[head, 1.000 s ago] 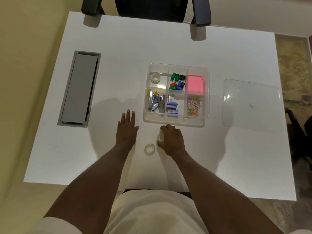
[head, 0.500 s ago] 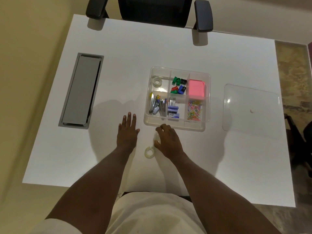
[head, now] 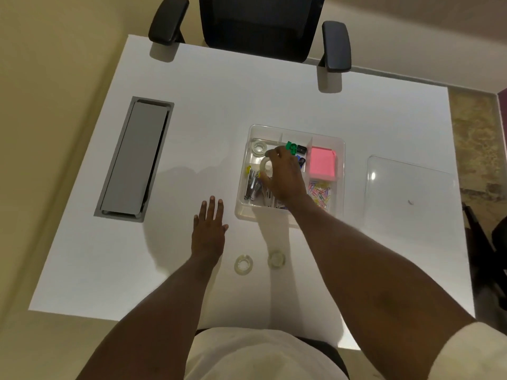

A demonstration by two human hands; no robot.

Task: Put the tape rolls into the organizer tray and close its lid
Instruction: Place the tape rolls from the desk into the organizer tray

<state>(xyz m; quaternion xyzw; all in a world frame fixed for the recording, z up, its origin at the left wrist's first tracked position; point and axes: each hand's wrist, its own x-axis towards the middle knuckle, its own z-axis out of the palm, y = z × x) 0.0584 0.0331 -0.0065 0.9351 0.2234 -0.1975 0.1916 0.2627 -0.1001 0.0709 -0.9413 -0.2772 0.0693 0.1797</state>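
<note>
A clear organizer tray (head: 340, 149) with several compartments sits mid-table. One tape roll (head: 258, 148) lies in its far-left compartment. My right hand (head: 282, 174) reaches over the tray, its fingers shut on a second tape roll (head: 265, 166) held just above that same compartment. Two more clear tape rolls lie on the table near me, one on the left (head: 243, 265) and one on the right (head: 276, 259). My left hand (head: 208, 229) rests flat on the table, left of the tray, fingers spread. The clear lid (head: 408, 198) lies on the table to the tray's right.
The tray also holds pink sticky notes (head: 322, 163), coloured clips, paper clips (head: 319, 192) and staplers. A grey cable hatch (head: 134, 157) is set into the table at left. A black office chair (head: 260, 26) stands at the far edge.
My right hand lifted a tape roll from the table near me and carried it forward over the tray's far-left compartment. A second loose roll now shows where the hand was. Left hand unmoved.
</note>
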